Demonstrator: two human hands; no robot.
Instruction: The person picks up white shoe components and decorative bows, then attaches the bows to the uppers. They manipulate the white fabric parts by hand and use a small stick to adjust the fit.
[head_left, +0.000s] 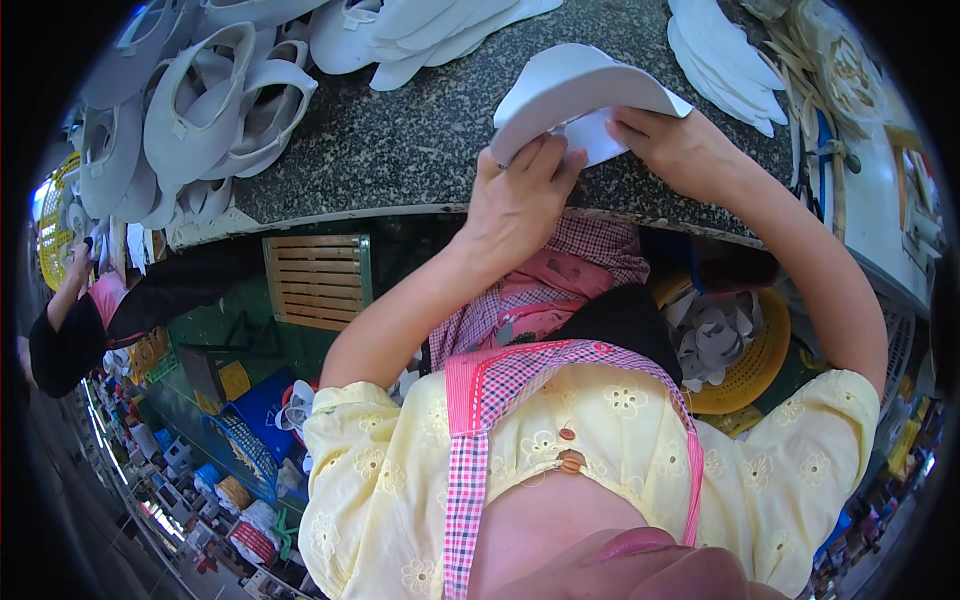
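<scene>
Pinching curved white leather-like piece (pixel 575 82) with close-curled left hand (pixel 520 195) and right hand (pixel 682 150), apparently shaping it, likely needing even pressure next.

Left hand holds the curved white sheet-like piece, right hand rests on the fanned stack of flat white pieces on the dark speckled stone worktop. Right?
Not quite: the right hand is on the curved white piece too, apart from the fanned stack on the worktop, as the head view shows. The left hand is as you say.
</scene>
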